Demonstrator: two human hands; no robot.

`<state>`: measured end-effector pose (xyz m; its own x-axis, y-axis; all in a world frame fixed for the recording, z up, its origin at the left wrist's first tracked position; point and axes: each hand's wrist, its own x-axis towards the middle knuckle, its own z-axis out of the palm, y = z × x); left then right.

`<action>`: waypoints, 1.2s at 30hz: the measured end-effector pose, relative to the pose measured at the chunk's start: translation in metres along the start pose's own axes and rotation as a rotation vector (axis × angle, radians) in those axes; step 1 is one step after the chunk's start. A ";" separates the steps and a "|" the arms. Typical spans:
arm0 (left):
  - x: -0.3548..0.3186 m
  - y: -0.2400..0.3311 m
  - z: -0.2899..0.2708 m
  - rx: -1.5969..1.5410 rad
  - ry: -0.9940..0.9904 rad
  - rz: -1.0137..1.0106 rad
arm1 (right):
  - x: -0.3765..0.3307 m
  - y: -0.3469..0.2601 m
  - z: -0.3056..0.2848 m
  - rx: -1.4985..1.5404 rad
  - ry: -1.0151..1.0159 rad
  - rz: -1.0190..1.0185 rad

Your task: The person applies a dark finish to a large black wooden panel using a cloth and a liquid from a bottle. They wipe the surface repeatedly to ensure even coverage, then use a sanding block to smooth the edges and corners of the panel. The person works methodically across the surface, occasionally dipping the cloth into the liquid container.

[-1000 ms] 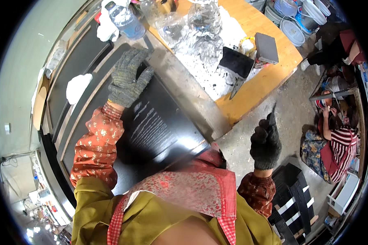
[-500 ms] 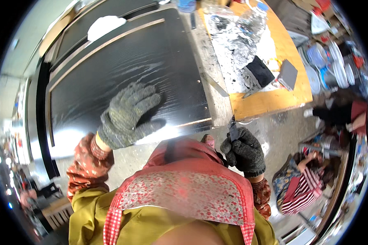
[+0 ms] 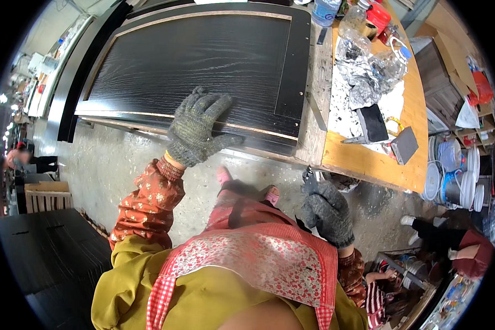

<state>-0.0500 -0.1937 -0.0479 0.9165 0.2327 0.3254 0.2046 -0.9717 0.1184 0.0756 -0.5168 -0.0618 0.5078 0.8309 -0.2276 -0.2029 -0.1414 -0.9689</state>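
My left hand [image 3: 201, 129], in a grey knitted glove, lies with fingers spread on the near edge of a black wood-grain panel [image 3: 198, 71]. Its fingertips rest over the dark surface and the thumb points right. My right hand [image 3: 330, 212], gloved the same way, is closed in front of the bench's near edge. From its fingers a small putty knife [image 3: 309, 179] with a black-smeared blade points up and away. Most of the knife's handle is hidden in the glove. Pale strips run along the panel's long sides.
A flat metal blade [image 3: 315, 111] lies on the plank right of the panel. The wooden board [image 3: 363, 159] beyond holds a black piece [image 3: 373, 122], a grey block [image 3: 404, 144], crumpled plastic and bottles. Buckets [image 3: 451, 159] and people are at the right; dark panels [image 3: 49, 264] lie lower left.
The view has shifted, showing more floor and the panel's near edge. My left hand is now nearer that edge, still spread. My right hand keeps hold of the putty knife.
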 end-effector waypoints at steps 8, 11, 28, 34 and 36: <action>0.003 -0.004 -0.005 0.014 -0.084 0.075 | 0.022 0.017 0.035 -0.368 -0.004 -0.023; -0.004 -0.006 -0.003 -0.032 -0.032 0.100 | 0.038 0.006 0.068 -0.268 0.075 -0.296; -0.011 -0.011 -0.003 -0.019 -0.003 0.183 | 0.047 0.013 0.113 -0.808 0.207 -0.429; -0.014 -0.013 0.002 0.012 0.022 0.190 | 0.050 0.020 0.116 -0.760 0.214 -0.423; -0.013 -0.013 0.001 -0.021 0.029 0.191 | 0.046 0.018 0.118 -0.709 0.203 -0.321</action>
<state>-0.0640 -0.1842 -0.0548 0.9276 0.0451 0.3709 0.0202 -0.9973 0.0708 -0.0029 -0.4175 -0.0780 0.6073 0.7845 0.1255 0.5243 -0.2770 -0.8052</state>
